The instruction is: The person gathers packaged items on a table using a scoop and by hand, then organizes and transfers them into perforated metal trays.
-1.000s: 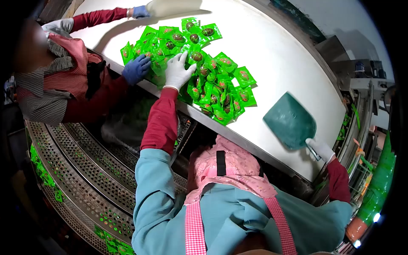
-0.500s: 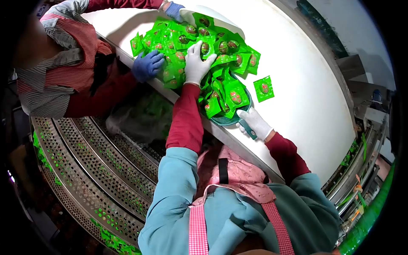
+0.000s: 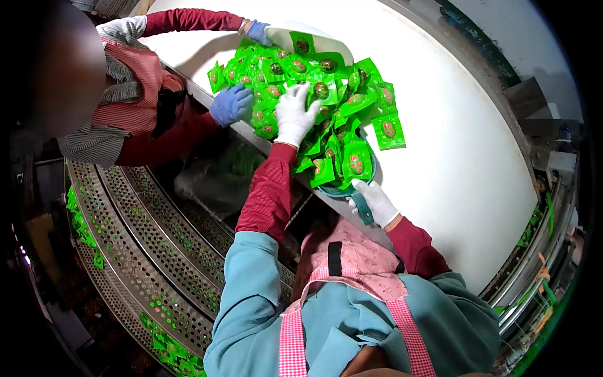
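Bright green packets [image 3: 357,162] with a printed oval picture lie heaped on the white table. My left hand [image 3: 295,116], in a white glove, rests on the heap with its fingers spread. In my white-gloved right hand [image 3: 375,202] is the handle [image 3: 362,208] of a round green scoop [image 3: 336,191]. Packets fill the scoop and hide most of its inside; its rim shows at the table's near edge. One packet [image 3: 389,131] lies at the right side of the heap, touching its neighbours.
A co-worker's blue-gloved hand [image 3: 232,103] is at the heap's left side. Their other blue-gloved hand [image 3: 258,32] holds a white tub [image 3: 314,39] tilted behind the packets. Curved perforated metal trays [image 3: 144,245] stand lower left. The white table [image 3: 452,182] extends to the right.
Several packets have shifted right and now reach the formerly lone packet. The scoop's handle has turned more upright in my right hand. My view has shifted slightly.
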`<state>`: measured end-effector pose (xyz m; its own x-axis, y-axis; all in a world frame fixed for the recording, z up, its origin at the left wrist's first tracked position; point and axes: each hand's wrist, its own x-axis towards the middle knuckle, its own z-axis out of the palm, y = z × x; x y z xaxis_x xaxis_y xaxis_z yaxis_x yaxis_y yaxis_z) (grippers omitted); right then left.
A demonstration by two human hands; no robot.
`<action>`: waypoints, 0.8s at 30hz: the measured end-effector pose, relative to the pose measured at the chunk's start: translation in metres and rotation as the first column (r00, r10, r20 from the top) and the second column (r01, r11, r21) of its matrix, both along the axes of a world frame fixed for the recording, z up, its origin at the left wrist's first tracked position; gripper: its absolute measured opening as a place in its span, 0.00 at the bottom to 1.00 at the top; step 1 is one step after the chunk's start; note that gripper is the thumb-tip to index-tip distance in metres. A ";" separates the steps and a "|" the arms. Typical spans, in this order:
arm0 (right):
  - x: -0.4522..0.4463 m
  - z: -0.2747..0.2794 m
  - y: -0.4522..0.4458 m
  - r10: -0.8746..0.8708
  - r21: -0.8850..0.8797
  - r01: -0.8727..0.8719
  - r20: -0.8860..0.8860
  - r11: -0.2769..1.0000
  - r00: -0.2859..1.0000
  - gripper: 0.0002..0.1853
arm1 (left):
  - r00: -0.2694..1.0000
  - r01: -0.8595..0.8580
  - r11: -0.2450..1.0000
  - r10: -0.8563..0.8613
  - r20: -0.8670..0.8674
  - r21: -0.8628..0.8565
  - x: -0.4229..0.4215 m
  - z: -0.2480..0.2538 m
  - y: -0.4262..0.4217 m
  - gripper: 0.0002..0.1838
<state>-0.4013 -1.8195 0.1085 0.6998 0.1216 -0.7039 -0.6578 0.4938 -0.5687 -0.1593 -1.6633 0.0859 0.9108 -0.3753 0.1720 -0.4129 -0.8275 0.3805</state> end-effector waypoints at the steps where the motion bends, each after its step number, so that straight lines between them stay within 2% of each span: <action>1: -0.001 -0.001 0.001 -0.019 0.027 0.019 0.002 0.999 1.000 0.17 | 1.000 0.011 0.998 -0.009 0.028 -0.054 0.009 0.001 0.000 0.33; 3: -0.002 -0.001 -0.002 0.021 0.030 -0.021 0.006 0.999 1.000 0.17 | 0.980 0.146 0.988 -0.138 0.145 -0.043 0.028 -0.007 -0.010 0.36; 5: -0.002 0.002 0.000 0.007 0.064 -0.008 0.014 0.998 1.000 0.17 | 0.988 0.155 0.983 -0.155 -0.004 0.095 0.038 -0.032 -0.020 0.39; 7: -0.001 0.005 -0.001 -0.008 0.031 0.007 0.031 0.999 0.999 0.15 | 0.988 0.152 0.985 -0.150 -0.024 0.086 0.035 -0.035 -0.022 0.36; 9: -0.002 0.000 0.001 -0.059 0.033 0.058 0.002 0.998 0.998 0.14 | 0.985 0.162 0.987 -0.162 -0.066 -0.013 0.019 -0.035 -0.017 0.32; 11: 0.004 0.002 -0.003 -0.031 -0.013 0.031 -0.025 0.999 0.999 0.14 | 0.975 0.144 0.984 -0.159 -0.154 -0.102 -0.002 -0.031 -0.012 0.30; 13: 0.009 -0.004 -0.005 -0.010 -0.048 0.007 -0.050 0.999 0.999 0.13 | 0.993 0.068 0.977 -0.086 -0.083 -0.202 -0.014 -0.036 -0.015 0.28; 15: 0.010 -0.013 -0.012 0.083 -0.056 -0.095 -0.176 0.994 0.981 0.14 | 0.992 0.073 0.972 -0.093 -0.080 -0.224 -0.010 -0.039 -0.018 0.29; 16: 0.011 -0.008 -0.011 0.071 -0.073 -0.083 -0.158 0.994 0.985 0.11 | 0.989 0.081 0.962 -0.109 -0.096 -0.261 -0.006 -0.034 -0.022 0.29; 19: 0.003 -0.010 -0.006 0.038 -0.007 -0.040 -0.171 0.999 0.984 0.09 | 0.980 0.093 0.976 -0.125 -0.154 -0.199 -0.005 -0.018 -0.027 0.32; 20: -0.002 -0.005 -0.003 -0.036 -0.005 0.036 -0.106 0.999 0.994 0.10 | 0.973 0.103 0.978 -0.137 -0.186 -0.183 -0.005 -0.012 -0.029 0.32; 21: -0.003 0.005 -0.002 -0.030 0.001 0.030 -0.094 1.000 0.995 0.10 | 0.965 0.114 0.979 -0.150 -0.215 -0.168 -0.006 -0.003 -0.033 0.33; 22: -0.005 0.013 -0.004 -0.049 0.013 0.052 -0.152 0.999 0.987 0.10 | 0.950 0.113 0.976 -0.161 -0.268 -0.184 -0.008 0.010 -0.038 0.33; 23: -0.010 0.018 -0.007 -0.068 0.020 0.073 -0.215 0.997 0.974 0.09 | 0.947 0.165 0.978 -0.193 -0.257 -0.128 -0.008 0.024 -0.042 0.33; 24: -0.016 0.017 -0.014 -0.008 0.043 0.015 -0.149 0.999 0.989 0.10 | 0.931 0.145 0.968 -0.203 -0.303 -0.202 -0.009 0.031 -0.047 0.33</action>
